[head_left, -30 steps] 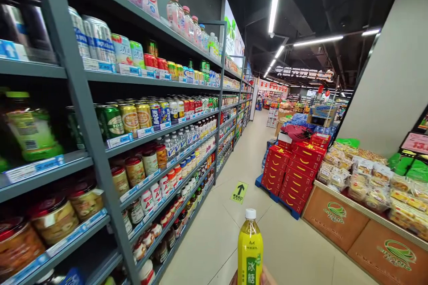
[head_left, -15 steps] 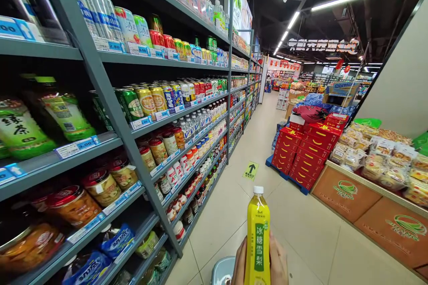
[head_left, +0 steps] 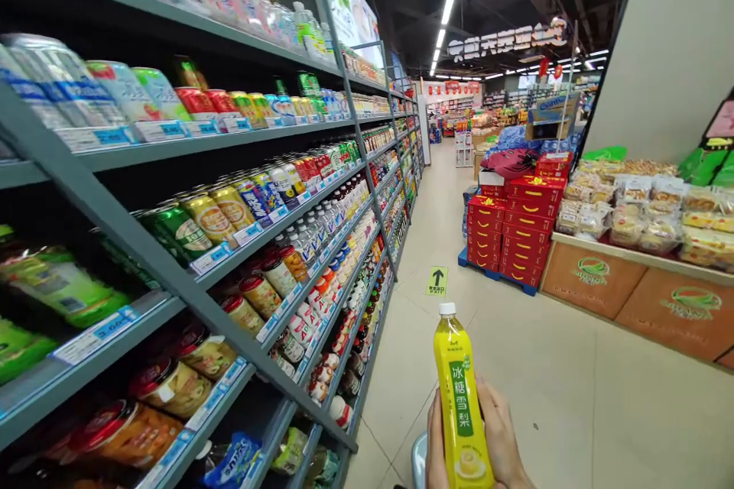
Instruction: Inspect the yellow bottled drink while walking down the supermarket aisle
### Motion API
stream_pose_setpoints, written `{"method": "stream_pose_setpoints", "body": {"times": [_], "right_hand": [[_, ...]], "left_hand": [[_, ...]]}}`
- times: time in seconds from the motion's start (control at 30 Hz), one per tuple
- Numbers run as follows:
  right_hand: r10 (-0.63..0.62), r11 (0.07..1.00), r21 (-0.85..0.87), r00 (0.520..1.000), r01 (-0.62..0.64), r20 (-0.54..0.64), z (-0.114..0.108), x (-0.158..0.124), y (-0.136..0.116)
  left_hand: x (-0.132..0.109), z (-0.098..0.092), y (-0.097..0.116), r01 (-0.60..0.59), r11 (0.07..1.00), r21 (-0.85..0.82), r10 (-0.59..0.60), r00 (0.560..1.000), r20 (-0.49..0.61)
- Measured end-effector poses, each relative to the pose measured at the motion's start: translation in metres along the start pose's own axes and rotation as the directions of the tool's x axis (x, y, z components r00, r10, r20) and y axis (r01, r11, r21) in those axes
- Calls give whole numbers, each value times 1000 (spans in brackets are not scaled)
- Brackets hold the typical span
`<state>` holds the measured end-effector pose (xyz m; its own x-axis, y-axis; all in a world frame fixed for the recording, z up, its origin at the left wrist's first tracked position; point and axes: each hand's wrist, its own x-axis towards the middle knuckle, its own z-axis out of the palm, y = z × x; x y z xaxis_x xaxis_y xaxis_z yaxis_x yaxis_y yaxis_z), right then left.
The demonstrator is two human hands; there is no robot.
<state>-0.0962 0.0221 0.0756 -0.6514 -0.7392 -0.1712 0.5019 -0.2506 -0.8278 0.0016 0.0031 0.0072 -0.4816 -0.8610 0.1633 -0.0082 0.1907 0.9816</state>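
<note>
My right hand point(head_left: 501, 439) is at the bottom of the view, closed around the lower part of a yellow drink bottle point(head_left: 460, 405). The bottle stands upright, with a white cap and a green label printed with white characters. My fingers show on both sides of it, behind the label. Close on the left runs a grey shelf unit point(head_left: 172, 283) stocked with drink cans, jars and bottles. My left hand is out of sight.
A tiled aisle point(head_left: 550, 390) runs ahead, with a green arrow sticker point(head_left: 436, 281) on the floor. On the right, red boxes point(head_left: 505, 233) are stacked on a blue pallet, beside a display of packaged snacks point(head_left: 647, 221). A pale grey-blue object point(head_left: 418, 460) shows below the bottle.
The bottle has risen higher into view, and my fingers now show around it. The view has swung, so the shelves lean left and the floor sticker looks nearer.
</note>
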Motion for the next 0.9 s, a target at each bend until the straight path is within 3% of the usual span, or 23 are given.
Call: {"method": "stream_pose_setpoints", "body": {"times": [0.17, 0.5, 0.73, 0.9], "right_hand": [[-69, 997, -23, 995, 67, -77, -18, -2, -4], [-114, 993, 9, 993, 114, -21, -39, -12, -5], [-62, 996, 61, 998, 61, 12, -38, -19, -1], [-76, 996, 47, 997, 76, -10, -30, -26, 1]], "left_hand": [[-5, 3, 12, -7, 999, 38, 2, 993, 117], [-20, 18, 1, 22, 1000, -22, -18, 985, 173], [-32, 18, -1, 8, 995, 98, -16, 996, 88], [-40, 10, 8, -106, 968, 229, 105, 994, 13]]}}
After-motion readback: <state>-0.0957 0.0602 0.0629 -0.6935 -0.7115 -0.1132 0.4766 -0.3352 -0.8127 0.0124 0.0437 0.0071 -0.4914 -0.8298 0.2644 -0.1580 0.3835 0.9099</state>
